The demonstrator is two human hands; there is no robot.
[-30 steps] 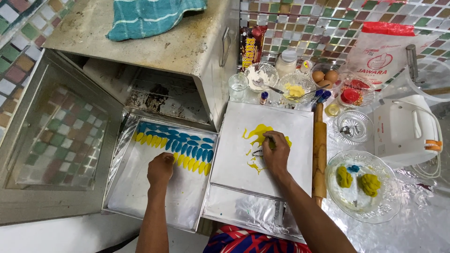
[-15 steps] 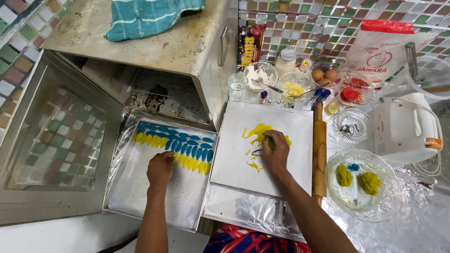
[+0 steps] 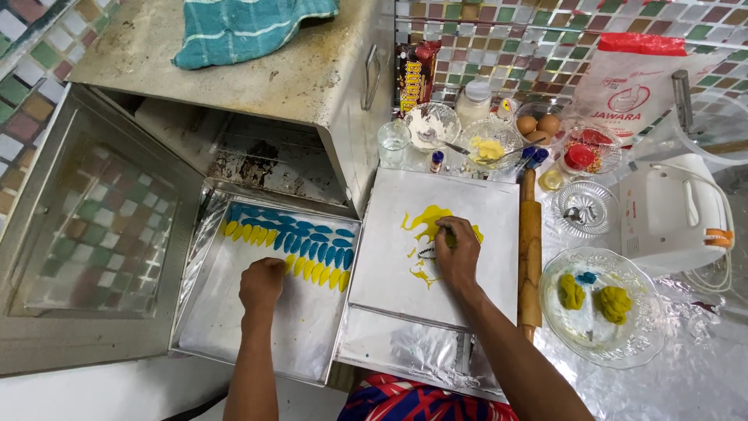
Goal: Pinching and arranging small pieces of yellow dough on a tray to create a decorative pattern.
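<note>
My left hand (image 3: 262,284) rests with curled fingers on a square metal baking tray (image 3: 226,343) lined with white paper, just below rows of blue and yellow petal-shaped dough pieces (image 3: 292,243). My right hand (image 3: 457,253) presses on a flattened patch of yellow dough (image 3: 425,222) on a white board (image 3: 393,269). It seems to hold a small tool, mostly hidden under the fingers. A second foil-lined tray (image 3: 405,355) lies under the board.
An open metal oven (image 3: 257,156) with its glass door (image 3: 86,242) swung left stands behind the tray. A wooden rolling pin (image 3: 530,249), a glass bowl of yellow-green dough lumps (image 3: 596,304), a white hand mixer (image 3: 674,214), small bowls, eggs and a flour bag sit at right.
</note>
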